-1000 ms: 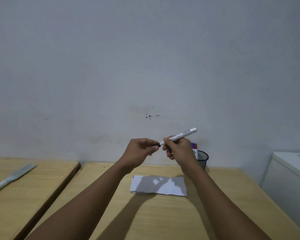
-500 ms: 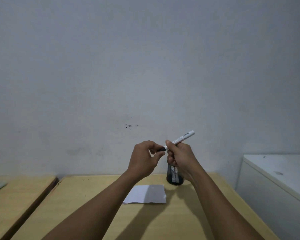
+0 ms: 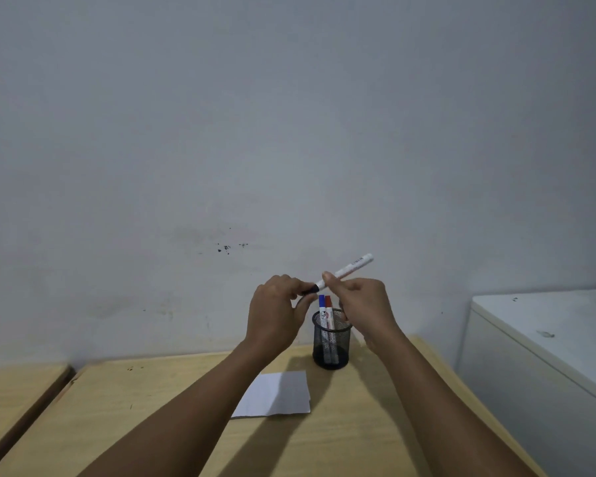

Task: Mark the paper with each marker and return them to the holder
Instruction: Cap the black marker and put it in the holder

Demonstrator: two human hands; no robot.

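Observation:
A white marker (image 3: 350, 269) with a black cap is held up in the air, tilted up to the right. My right hand (image 3: 362, 304) grips its barrel. My left hand (image 3: 277, 313) pinches the black cap (image 3: 309, 289) at its lower left end. Below and between the hands stands a black mesh holder (image 3: 331, 342) with a blue-capped marker (image 3: 321, 306) and a red-capped marker (image 3: 328, 307) upright in it. A white sheet of paper (image 3: 276, 394) lies flat on the wooden table (image 3: 145, 407), in front of the holder and partly under my left forearm.
A grey-white wall rises right behind the table. A white cabinet (image 3: 544, 356) stands close on the right, beyond the table's right edge. A second wooden table (image 3: 11, 390) sits to the left across a narrow gap.
The view has shifted, so the holder with its two markers now shows between my hands. Both hands keep the marker and its cap, slightly lower and closer to the holder.

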